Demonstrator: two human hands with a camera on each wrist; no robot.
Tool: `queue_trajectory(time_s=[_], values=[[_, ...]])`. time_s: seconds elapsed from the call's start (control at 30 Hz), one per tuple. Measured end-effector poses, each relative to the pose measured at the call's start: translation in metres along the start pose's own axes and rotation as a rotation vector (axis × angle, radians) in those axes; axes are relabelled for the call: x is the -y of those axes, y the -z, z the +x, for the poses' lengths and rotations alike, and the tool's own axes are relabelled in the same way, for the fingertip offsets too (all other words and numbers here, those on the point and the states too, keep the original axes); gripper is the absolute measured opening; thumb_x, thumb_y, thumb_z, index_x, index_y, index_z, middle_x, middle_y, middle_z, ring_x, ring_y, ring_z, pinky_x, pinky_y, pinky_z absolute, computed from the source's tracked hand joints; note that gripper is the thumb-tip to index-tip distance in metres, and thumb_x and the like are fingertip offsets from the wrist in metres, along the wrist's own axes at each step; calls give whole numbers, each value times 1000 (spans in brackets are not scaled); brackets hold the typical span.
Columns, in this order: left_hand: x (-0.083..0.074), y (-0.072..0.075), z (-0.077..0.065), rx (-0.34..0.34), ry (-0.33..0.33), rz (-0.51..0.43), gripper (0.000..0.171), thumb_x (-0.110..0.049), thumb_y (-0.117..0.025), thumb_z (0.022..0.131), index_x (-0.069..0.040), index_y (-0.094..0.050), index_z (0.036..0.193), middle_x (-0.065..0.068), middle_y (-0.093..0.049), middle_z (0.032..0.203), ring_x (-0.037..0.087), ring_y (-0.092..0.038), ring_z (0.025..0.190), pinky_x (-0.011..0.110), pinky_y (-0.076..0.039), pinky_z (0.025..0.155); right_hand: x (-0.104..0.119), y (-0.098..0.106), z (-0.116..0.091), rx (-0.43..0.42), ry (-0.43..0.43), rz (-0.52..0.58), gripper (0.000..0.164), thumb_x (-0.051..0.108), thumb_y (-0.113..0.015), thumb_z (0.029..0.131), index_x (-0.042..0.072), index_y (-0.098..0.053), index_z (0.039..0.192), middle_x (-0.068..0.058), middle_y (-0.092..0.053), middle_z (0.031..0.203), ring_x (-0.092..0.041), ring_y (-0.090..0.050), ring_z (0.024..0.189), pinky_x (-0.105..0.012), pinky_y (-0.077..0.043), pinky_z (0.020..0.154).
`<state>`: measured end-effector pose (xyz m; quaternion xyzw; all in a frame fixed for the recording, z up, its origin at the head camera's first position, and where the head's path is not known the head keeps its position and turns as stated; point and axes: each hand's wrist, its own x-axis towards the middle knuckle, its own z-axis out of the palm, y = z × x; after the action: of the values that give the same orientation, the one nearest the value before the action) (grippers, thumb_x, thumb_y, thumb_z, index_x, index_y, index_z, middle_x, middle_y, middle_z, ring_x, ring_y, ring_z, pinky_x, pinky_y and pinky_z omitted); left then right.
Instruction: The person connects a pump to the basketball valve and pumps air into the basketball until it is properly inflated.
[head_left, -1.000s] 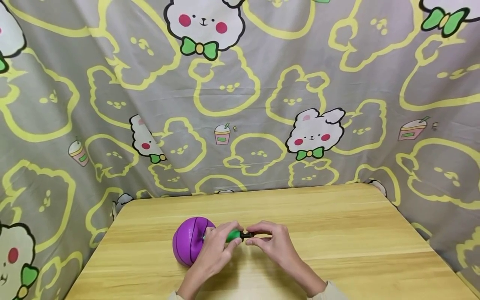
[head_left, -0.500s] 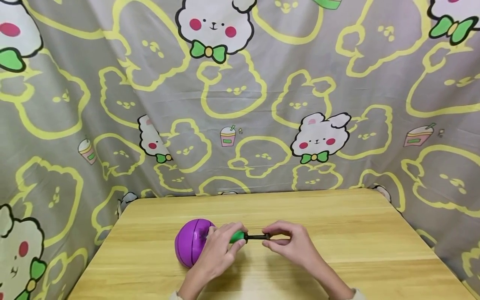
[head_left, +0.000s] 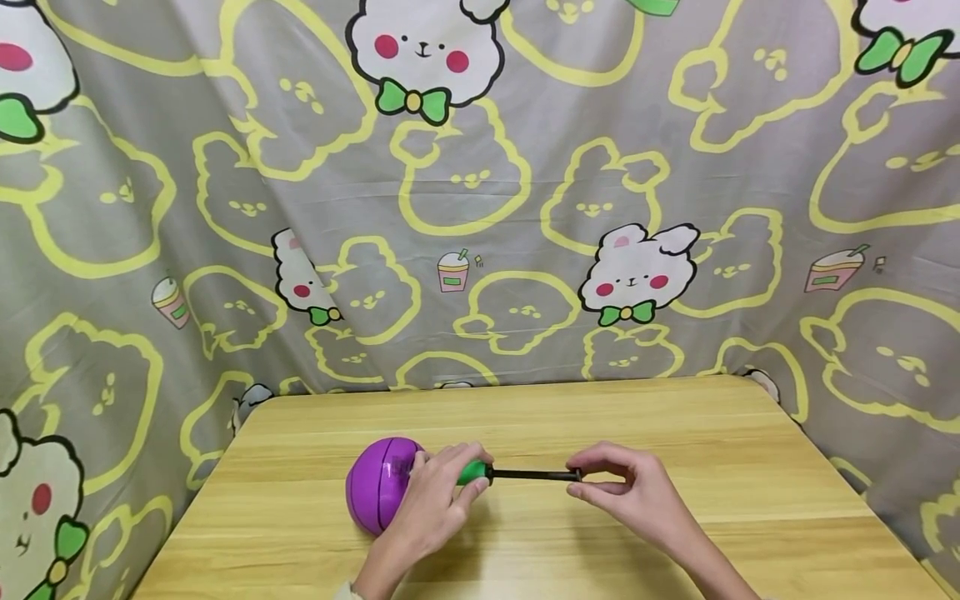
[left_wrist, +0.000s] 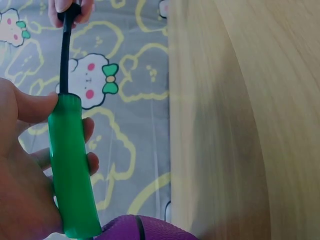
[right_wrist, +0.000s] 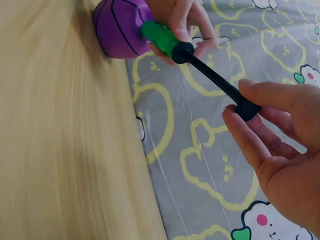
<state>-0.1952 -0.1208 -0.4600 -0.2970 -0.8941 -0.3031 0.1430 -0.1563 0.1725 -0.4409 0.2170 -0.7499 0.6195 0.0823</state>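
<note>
A small hand pump with a green barrel (left_wrist: pixel 72 165) and a black rod (head_left: pixel 532 475) is held level above the table. My left hand (head_left: pixel 431 504) grips the barrel, thumb on one side and fingers on the other. At the rod's far end, my right hand (head_left: pixel 630 487) pinches the black knob (right_wrist: pixel 246 109) between thumb and fingers. The rod stands well out of the barrel. Left of the pump sits a purple ball (head_left: pixel 378 487) with black seam lines, its right side partly hidden by my left hand. The barrel's inner end meets the ball in the right wrist view.
The wooden table (head_left: pixel 675 433) has a light grain and rounded far corners. A grey curtain (head_left: pixel 517 217) with yellow outlines and white rabbit faces hangs behind it and along both sides.
My right hand has moved to the right with the knob, drawing the black rod far out of the green barrel. My left hand keeps its grip beside the ball, whose dented side looks fuller.
</note>
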Motion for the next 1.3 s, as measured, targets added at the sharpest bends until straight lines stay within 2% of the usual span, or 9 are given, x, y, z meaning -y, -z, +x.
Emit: queue_trajectory(time_s=[0.23,0.47,0.6,0.77,1.0,1.2,1.3], values=[[-7,-1,-1,-18,-21,15,18,-27,-68,98,-28,-66,116,-9,-70,115,11,-64,105,48,-36,88,-3,-9,0,-47,61,-4,26,1,-84,81,5,-78,106,-12,-74,101,-17,-72,95,-38,-60,72],[-12,-4,0,-26,-49,27,17,-27,-67,98,-26,-66,115,-9,-70,113,12,-65,104,51,-36,91,-10,-26,2,-69,114,23,28,-2,-85,78,3,-79,105,-15,-74,99,-20,-73,92,-39,-60,70],[-14,-5,0,-27,-59,32,17,-28,-67,98,-26,-66,115,-10,-70,111,11,-65,102,49,-36,90,-12,-37,7,-72,90,25,27,1,-86,78,5,-80,104,-8,-75,100,-20,-73,93,-38,-60,70],[-16,-6,-1,-40,-65,38,17,-27,-68,97,-26,-66,114,-10,-70,110,11,-65,103,47,-35,89,-13,-52,14,-75,52,33,26,3,-87,77,7,-80,102,-5,-76,100,-19,-73,93,-36,-60,71],[-17,-7,-1,-35,-83,72,14,-25,-69,96,-25,-66,110,-10,-69,106,9,-64,96,46,-35,87,-19,-69,20,-63,97,28,26,-1,-85,77,-2,-78,102,-14,-75,98,-20,-73,93,-35,-60,70],[-17,-4,0,-19,-99,61,12,-28,-67,98,-26,-63,109,-11,-67,105,8,-63,97,45,-36,86,-12,-66,19,-11,29,26,26,6,-84,83,0,-76,107,-17,-73,105,-23,-72,99,-34,-59,75],[-16,-1,-1,-1,-101,47,10,-30,-64,100,-27,-62,109,-12,-66,105,7,-62,99,45,-36,87,-7,-61,19,34,34,27,26,8,-84,84,2,-75,108,-18,-72,107,-22,-72,101,-34,-59,76]])
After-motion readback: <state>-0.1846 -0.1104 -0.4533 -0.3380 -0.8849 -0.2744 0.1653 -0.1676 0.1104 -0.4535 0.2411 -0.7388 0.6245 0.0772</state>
